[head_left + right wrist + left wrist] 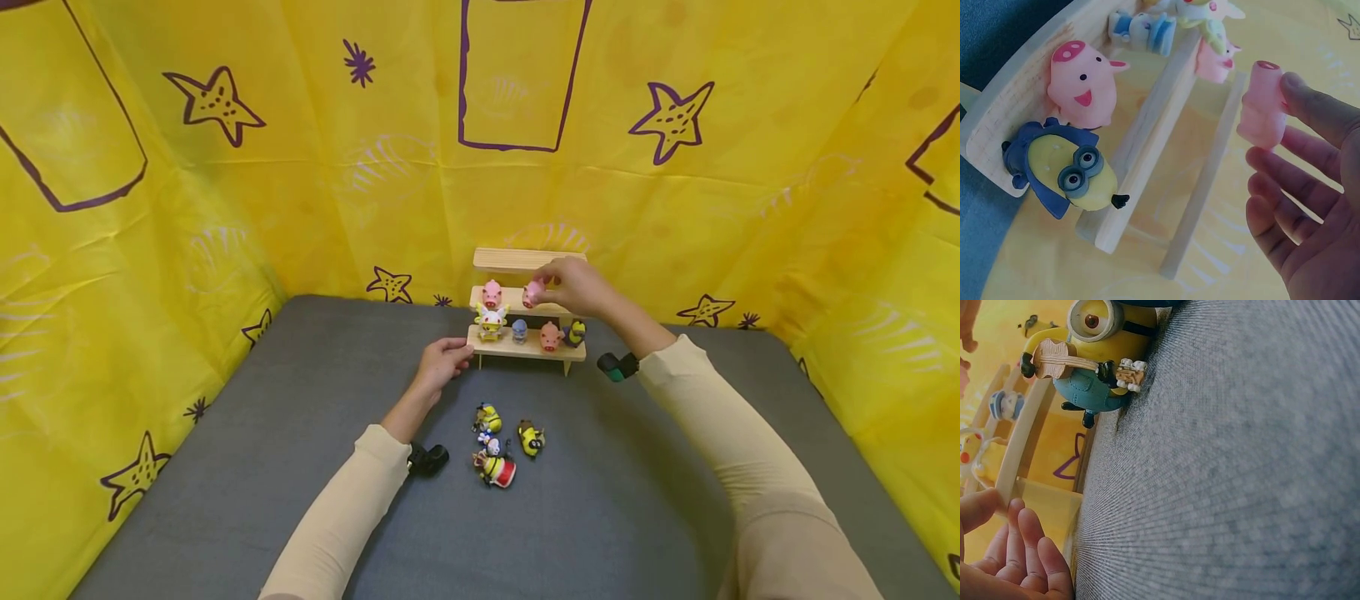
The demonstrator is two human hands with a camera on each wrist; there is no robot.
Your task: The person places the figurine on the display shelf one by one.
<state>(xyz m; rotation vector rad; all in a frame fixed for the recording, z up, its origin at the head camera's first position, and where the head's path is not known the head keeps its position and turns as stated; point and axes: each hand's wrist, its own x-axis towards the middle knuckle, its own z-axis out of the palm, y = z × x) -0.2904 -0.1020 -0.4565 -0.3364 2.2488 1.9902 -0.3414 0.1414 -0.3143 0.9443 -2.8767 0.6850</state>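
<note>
My right hand (576, 286) pinches a small pink pig figurine (1262, 106) between thumb and fingers, at the middle step of a tiered wooden display stand (525, 349). My left hand (442, 364) grips the left end of the bottom step, thumb above and fingers below. Another pink pig (491, 293) is on the middle step at left. Along the bottom step stand a white-and-yellow eared figure (492, 324), a small blue-and-white figure (519, 332), a pig (1083, 87) with its mouth open and a Minion in blue (1066, 165). Whether the held pig touches the step is unclear.
On the grey cloth in front of the stand lie several figurines: a Minion with a small guitar (1085, 356), a white-and-blue figure (490, 443), a Minion with a red drum (497, 470) and a brown-topped Minion (531, 437). A yellow patterned curtain (420, 200) hangs behind.
</note>
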